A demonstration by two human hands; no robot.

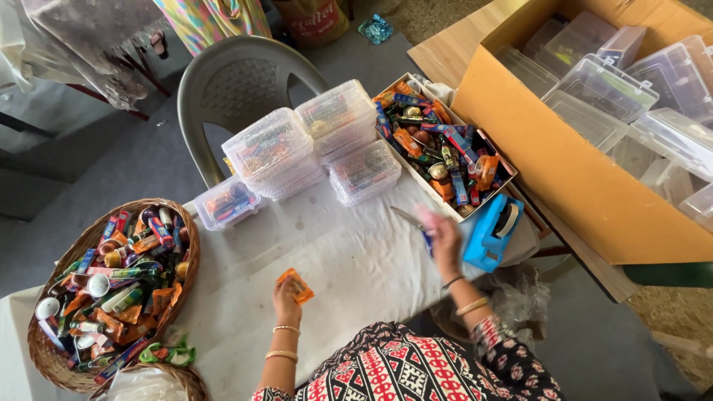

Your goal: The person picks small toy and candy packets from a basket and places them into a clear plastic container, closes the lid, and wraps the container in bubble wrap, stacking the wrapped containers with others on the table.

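Small orange packet, held upright

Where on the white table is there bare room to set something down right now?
The widest bare patch of the table lies between the left hand, the right hand and the stacked clear boxes. It is crowded by the basket on the left and the carton of small goods at the far right.

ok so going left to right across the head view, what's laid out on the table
wicker basket of small items → left hand holding an orange packet → right hand → blue tape dispenser → large cardboard box of clear plastic cases
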